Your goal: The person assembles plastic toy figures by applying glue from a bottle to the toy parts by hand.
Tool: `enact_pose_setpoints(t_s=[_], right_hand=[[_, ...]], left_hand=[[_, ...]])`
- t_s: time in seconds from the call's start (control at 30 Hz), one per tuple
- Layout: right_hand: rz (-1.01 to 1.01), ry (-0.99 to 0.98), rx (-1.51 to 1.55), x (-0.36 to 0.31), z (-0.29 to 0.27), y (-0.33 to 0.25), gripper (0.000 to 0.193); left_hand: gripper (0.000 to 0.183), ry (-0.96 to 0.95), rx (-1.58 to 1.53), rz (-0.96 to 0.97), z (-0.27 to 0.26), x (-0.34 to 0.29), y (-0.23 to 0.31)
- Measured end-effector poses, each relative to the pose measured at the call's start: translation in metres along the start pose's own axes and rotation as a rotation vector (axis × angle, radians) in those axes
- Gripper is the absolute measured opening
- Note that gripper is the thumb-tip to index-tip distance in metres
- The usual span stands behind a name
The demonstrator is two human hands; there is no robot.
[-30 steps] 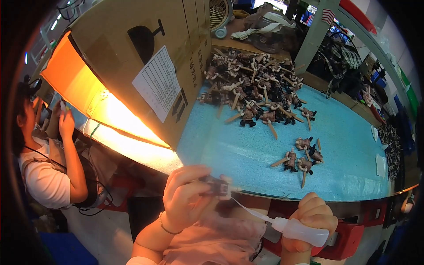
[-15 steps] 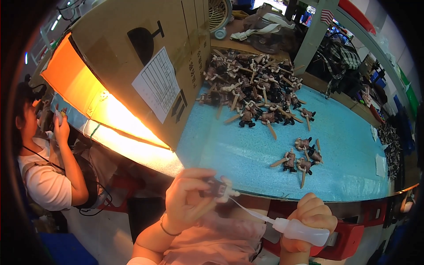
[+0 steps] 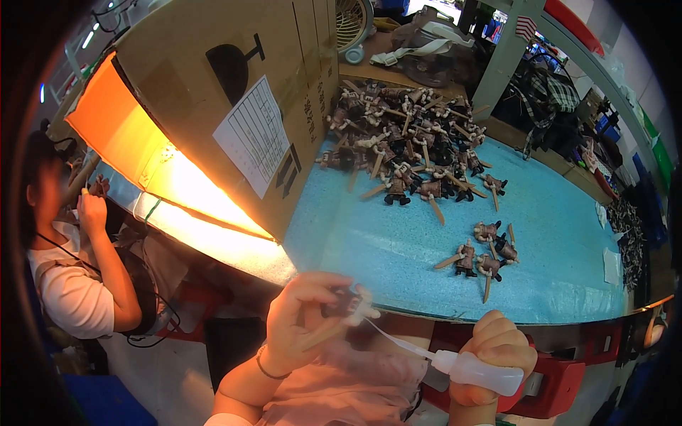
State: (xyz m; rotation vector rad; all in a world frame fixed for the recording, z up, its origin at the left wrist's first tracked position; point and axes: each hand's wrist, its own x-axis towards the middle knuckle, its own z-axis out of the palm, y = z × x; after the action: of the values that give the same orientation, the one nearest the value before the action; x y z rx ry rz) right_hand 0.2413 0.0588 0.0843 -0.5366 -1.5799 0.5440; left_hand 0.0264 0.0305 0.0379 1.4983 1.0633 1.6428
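My left hand (image 3: 297, 323) grips a small toy figurine (image 3: 347, 305) with a brownish body and pale limbs, just off the table's near edge; the fingers hide part of it. A wooden-coloured stick shows below it, along the palm. In my right hand (image 3: 501, 339) lies a white squeeze bottle (image 3: 483, 374), tilted on its side with the fingers wrapped round it. Its long thin nozzle (image 3: 398, 342) points left, and the tip reaches the figurine or stops right beside it. Similar figurines with flat sticks form a small cluster (image 3: 489, 250) on the blue table (image 3: 561, 213).
A big pile of figurines (image 3: 408, 135) covers the table's far side. At the left stands a tall cardboard box (image 3: 284, 78), lit orange inside. Beyond it a co-worker (image 3: 78, 305) sits with raised hands. A red stool (image 3: 554, 387) is below the right edge.
The bottle and its nozzle have shifted slightly left. My left fingers have moved a little, and the figurine has turned slightly. The co-worker's hands have changed position.
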Motion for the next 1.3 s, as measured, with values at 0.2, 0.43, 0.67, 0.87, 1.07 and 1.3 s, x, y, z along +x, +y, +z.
enact_pose_setpoints(t_s=[0.2, 0.43, 0.67, 0.87, 1.07, 1.3], right_hand=[[0.037, 0.121, -0.05, -0.007, 0.005, 0.004, 0.054], [0.043, 0.001, 0.032, 0.002, -0.003, -0.001, 0.055], [0.071, 0.15, -0.076, -0.004, 0.006, 0.001, 0.056], [0.007, 0.154, -0.059, -0.006, 0.002, 0.003, 0.055], [0.008, -0.031, -0.003, 0.005, -0.001, -0.001, 0.055], [-0.01, 0.11, -0.099, -0.001, 0.008, 0.005, 0.055]], left_hand=[[0.034, -0.01, -0.084, -0.012, 0.0, 0.0, 0.002], [0.033, -0.024, -0.148, -0.006, 0.001, 0.0, 0.003], [0.03, -0.022, -0.129, 0.001, 0.0, -0.001, 0.003], [0.03, -0.019, -0.077, 0.011, -0.001, -0.001, 0.001], [0.029, -0.018, -0.074, 0.007, -0.001, -0.001, 0.005], [0.029, -0.038, -0.02, 0.011, -0.005, -0.003, 0.0]])
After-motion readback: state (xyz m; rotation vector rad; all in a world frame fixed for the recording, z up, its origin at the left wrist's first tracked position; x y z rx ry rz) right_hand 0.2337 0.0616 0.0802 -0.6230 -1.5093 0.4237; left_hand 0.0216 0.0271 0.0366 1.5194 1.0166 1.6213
